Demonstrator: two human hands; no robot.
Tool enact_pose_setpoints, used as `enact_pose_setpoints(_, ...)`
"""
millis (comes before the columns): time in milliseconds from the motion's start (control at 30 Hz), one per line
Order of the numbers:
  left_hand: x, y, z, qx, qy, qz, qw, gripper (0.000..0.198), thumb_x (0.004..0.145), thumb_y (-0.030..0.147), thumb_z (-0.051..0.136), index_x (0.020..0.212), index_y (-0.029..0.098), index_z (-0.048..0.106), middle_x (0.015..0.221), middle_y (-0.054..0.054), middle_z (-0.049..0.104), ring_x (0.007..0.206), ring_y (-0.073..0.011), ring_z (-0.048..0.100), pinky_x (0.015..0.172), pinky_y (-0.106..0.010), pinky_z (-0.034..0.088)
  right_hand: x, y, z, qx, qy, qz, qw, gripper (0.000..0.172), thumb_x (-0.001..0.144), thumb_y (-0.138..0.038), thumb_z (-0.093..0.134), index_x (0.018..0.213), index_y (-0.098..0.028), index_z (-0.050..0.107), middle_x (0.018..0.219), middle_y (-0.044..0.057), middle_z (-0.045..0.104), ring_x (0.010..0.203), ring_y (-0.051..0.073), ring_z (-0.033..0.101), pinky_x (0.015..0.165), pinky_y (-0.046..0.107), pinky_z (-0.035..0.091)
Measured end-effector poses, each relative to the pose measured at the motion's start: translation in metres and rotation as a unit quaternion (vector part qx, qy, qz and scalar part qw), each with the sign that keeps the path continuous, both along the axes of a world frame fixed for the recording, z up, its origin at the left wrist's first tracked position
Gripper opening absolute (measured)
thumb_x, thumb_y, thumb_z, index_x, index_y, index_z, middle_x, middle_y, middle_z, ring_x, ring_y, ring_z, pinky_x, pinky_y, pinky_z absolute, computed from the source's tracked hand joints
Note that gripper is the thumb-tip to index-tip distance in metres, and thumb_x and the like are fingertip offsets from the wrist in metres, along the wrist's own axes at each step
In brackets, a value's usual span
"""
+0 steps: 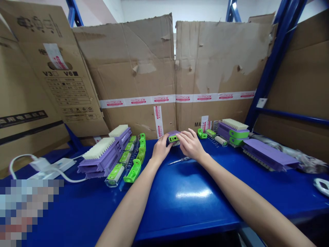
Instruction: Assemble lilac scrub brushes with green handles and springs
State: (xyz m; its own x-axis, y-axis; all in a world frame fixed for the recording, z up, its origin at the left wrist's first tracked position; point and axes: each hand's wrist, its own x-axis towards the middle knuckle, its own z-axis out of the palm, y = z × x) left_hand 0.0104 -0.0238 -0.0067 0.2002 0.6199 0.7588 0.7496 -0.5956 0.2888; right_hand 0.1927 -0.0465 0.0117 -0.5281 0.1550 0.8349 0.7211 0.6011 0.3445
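Observation:
A purple brush (173,133) with a green end piece (173,138) is held at the back middle of the blue table, its pale bristles pointing down. My left hand (160,149) grips its left side, with the thumb by the green end. The fingers of my right hand (192,145) are closed on its right side at the green piece, and one finger is raised. Just in front of the brush lies a screwdriver (179,160) with a clear handle. Most of the brush body is hidden behind the green end and my fingers.
At left stand stacked purple brush bodies (102,157), green-and-clear blocks (115,173), springs (133,154) and green end caps (133,171). A power strip (52,168) lies beyond them. At right are finished-looking brushes (232,132) and a purple brush (269,152). Cardboard (133,68) walls the back.

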Motion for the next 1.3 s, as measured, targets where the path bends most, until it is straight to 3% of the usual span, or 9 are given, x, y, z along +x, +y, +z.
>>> enact_pose_setpoints(367,-0.001,0.001,-0.001,0.023,0.019,0.006,1.000,0.038,0.080,0.026,0.064,0.114,0.018,0.049,0.110,-0.011,0.065,0.102,-0.0235,0.063,0.084,-0.035,0.051,0.003,0.002,-0.001,0.004,0.006,-0.026,1.000,0.033,0.086,-0.014,0.042,0.116,-0.013,0.056,0.096,0.010,0.065,0.099,0.021,0.053,0.101,0.045,0.031)
enact_pose_setpoints(867,-0.004,0.002,-0.001,0.010,0.019,0.012,1.000,0.038,0.079,0.022,0.063,0.115,0.018,0.050,0.115,-0.011,0.063,0.108,-0.0244,0.060,0.089,-0.037,0.050,-0.006,0.000,-0.003,-0.022,-0.046,-0.006,0.999,0.029,0.089,-0.015,0.040,0.112,-0.015,0.058,0.096,0.008,0.067,0.100,0.020,0.053,0.101,0.043,0.031)
enact_pose_setpoints(1000,-0.004,0.001,-0.001,0.013,0.007,0.002,1.000,0.038,0.081,0.024,0.061,0.116,0.017,0.048,0.114,-0.012,0.063,0.106,-0.0245,0.061,0.089,-0.038,0.051,-0.002,0.001,-0.004,-0.048,0.024,-0.015,0.998,0.038,0.087,-0.022,0.047,0.124,-0.017,0.052,0.112,0.011,0.062,0.110,0.024,0.049,0.102,0.046,0.030)
enact_pose_setpoints(1100,-0.004,0.001,-0.002,0.020,0.000,-0.017,1.000,0.040,0.082,0.025,0.061,0.118,0.018,0.046,0.115,-0.012,0.062,0.107,-0.0236,0.061,0.090,-0.037,0.050,0.004,0.005,-0.004,-0.095,0.056,-0.012,0.994,0.059,0.082,-0.029,0.054,0.137,-0.014,0.038,0.126,0.016,0.054,0.117,0.028,0.045,0.098,0.046,0.036)
enact_pose_setpoints(1200,-0.004,0.001,-0.002,0.026,0.005,-0.040,0.999,0.043,0.081,0.024,0.061,0.120,0.019,0.044,0.120,-0.011,0.060,0.111,-0.0230,0.059,0.094,-0.037,0.049,0.009,0.010,-0.006,-0.150,0.063,0.004,0.987,0.073,0.080,-0.028,0.058,0.143,-0.013,0.024,0.129,0.017,0.051,0.118,0.028,0.046,0.095,0.046,0.041)
enact_pose_setpoints(1300,-0.004,0.000,-0.003,0.033,0.020,-0.054,0.998,0.046,0.081,0.023,0.061,0.123,0.017,0.042,0.124,-0.013,0.058,0.114,-0.0229,0.057,0.096,-0.037,0.048,0.011,0.013,-0.009,-0.182,0.070,0.021,0.981,0.075,0.079,-0.026,0.058,0.144,-0.014,0.021,0.126,0.017,0.054,0.116,0.027,0.049,0.093,0.045,0.043)
